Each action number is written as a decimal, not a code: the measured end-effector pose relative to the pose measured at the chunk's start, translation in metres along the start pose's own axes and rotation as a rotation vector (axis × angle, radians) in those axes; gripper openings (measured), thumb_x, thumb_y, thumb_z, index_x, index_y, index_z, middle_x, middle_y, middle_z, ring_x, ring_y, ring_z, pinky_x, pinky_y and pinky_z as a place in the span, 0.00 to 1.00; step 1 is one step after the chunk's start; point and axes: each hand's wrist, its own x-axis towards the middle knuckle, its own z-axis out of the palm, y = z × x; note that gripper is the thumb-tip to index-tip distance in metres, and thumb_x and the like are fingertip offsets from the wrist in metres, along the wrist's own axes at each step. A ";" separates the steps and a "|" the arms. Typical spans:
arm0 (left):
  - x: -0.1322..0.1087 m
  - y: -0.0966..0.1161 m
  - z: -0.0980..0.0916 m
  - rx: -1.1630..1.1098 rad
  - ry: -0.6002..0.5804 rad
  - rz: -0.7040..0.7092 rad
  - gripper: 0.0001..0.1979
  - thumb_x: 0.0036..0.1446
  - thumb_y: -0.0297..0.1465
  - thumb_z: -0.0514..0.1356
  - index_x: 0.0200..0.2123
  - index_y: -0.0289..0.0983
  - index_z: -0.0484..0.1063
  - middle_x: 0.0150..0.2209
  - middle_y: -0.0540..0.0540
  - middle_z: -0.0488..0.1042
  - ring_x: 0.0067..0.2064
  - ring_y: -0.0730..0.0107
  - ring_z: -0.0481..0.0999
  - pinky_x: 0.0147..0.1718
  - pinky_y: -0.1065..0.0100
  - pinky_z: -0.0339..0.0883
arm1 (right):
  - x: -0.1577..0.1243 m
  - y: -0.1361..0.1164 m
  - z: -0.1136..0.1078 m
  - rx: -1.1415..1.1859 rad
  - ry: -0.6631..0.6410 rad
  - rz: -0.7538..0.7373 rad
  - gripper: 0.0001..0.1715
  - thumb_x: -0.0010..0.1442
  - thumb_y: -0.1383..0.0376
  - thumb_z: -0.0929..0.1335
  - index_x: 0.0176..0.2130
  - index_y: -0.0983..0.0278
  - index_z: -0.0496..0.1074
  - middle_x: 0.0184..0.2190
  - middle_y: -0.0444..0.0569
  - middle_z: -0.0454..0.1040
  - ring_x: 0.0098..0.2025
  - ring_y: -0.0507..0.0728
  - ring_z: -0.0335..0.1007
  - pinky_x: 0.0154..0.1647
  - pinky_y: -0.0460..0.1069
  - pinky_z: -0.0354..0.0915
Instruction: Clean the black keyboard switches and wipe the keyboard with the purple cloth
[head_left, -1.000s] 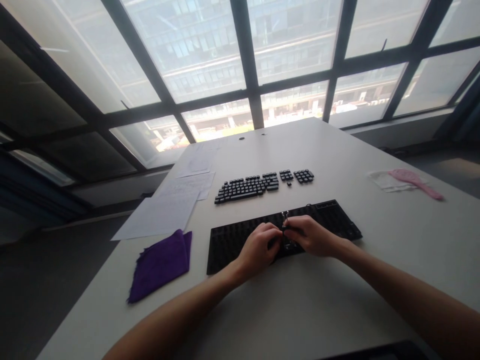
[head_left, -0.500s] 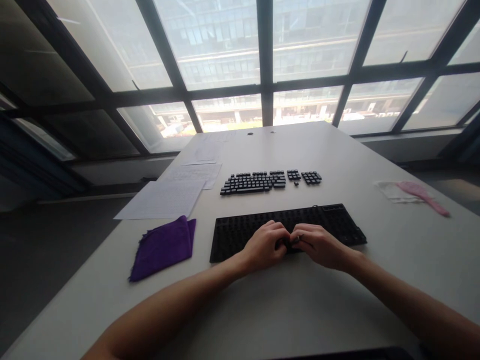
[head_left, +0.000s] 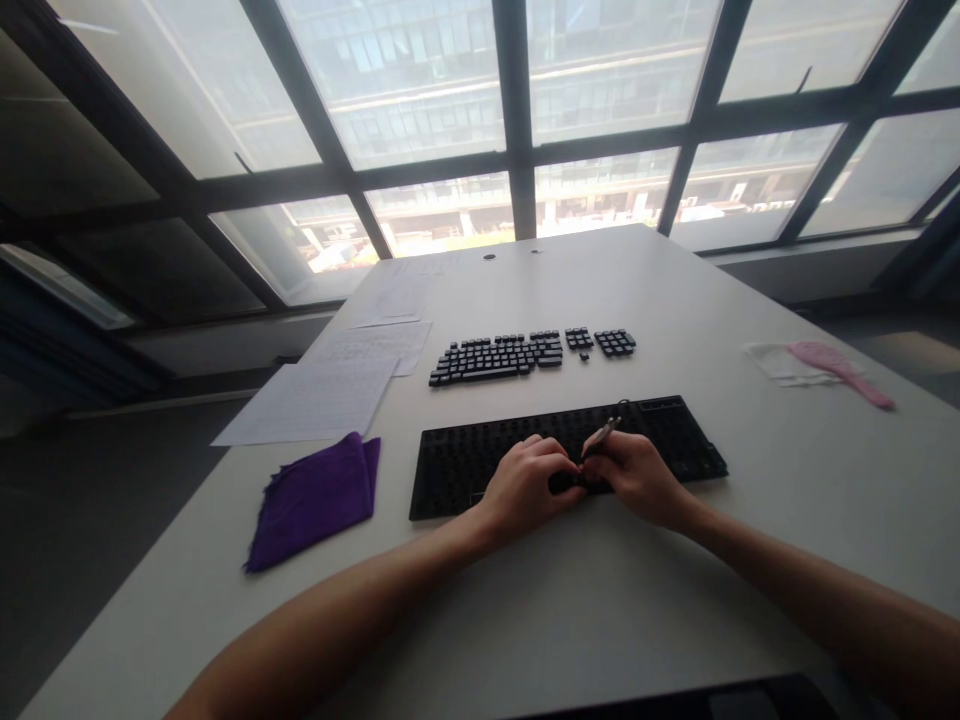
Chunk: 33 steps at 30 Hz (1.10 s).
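Note:
A black keyboard base (head_left: pixel 457 465) without keycaps lies in front of me on the white table. My right hand (head_left: pixel 637 480) is closed around a slim metal tool (head_left: pixel 604 430), perhaps tweezers, whose end sticks up above the fingers. Its lower end is hidden. Curled over the middle of the keyboard's near edge, my left hand (head_left: pixel 529 480) has thumb and forefinger pinched together, almost touching the right fingertips. What they hold, if anything, cannot be made out. Behind the keyboard sit rows of black keycaps (head_left: pixel 495 357), laid out in key order, with one small keycap (head_left: pixel 584 357) apart.
A folded purple cloth (head_left: pixel 315 505) lies to the left of the keyboard. Printed sheets of paper (head_left: pixel 307 400) spread along the table's left edge. On the right, a pink brush-like object (head_left: pixel 836 368) rests on a white cloth (head_left: pixel 780 362). Large windows stand beyond the table.
My right hand has tipped so that the metal tool now points up out of the fingers. The left hand stays pinched at the keyboard. The view has shifted slightly.

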 end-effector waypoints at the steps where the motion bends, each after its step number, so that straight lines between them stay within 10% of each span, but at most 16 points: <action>1: 0.000 0.001 0.000 -0.032 0.022 -0.016 0.06 0.53 0.33 0.68 0.36 0.41 0.79 0.38 0.46 0.77 0.40 0.63 0.75 0.41 0.63 0.69 | 0.001 0.000 0.000 0.035 0.013 0.007 0.04 0.60 0.65 0.69 0.34 0.64 0.72 0.26 0.46 0.76 0.28 0.55 0.72 0.31 0.50 0.70; 26: -0.002 -0.002 0.004 -0.194 0.104 -0.033 0.18 0.53 0.26 0.68 0.48 0.40 0.74 0.41 0.47 0.78 0.43 0.64 0.77 0.44 0.64 0.71 | -0.005 -0.007 0.005 -0.383 -0.011 -0.320 0.08 0.67 0.67 0.62 0.35 0.62 0.69 0.31 0.47 0.73 0.32 0.55 0.68 0.35 0.49 0.63; 33: -0.005 -0.004 0.003 -0.216 0.062 0.002 0.18 0.59 0.29 0.65 0.52 0.41 0.69 0.45 0.46 0.78 0.47 0.63 0.78 0.48 0.62 0.71 | -0.005 -0.003 0.004 -0.239 0.089 -0.132 0.08 0.66 0.61 0.65 0.35 0.62 0.69 0.27 0.46 0.74 0.29 0.55 0.70 0.30 0.49 0.64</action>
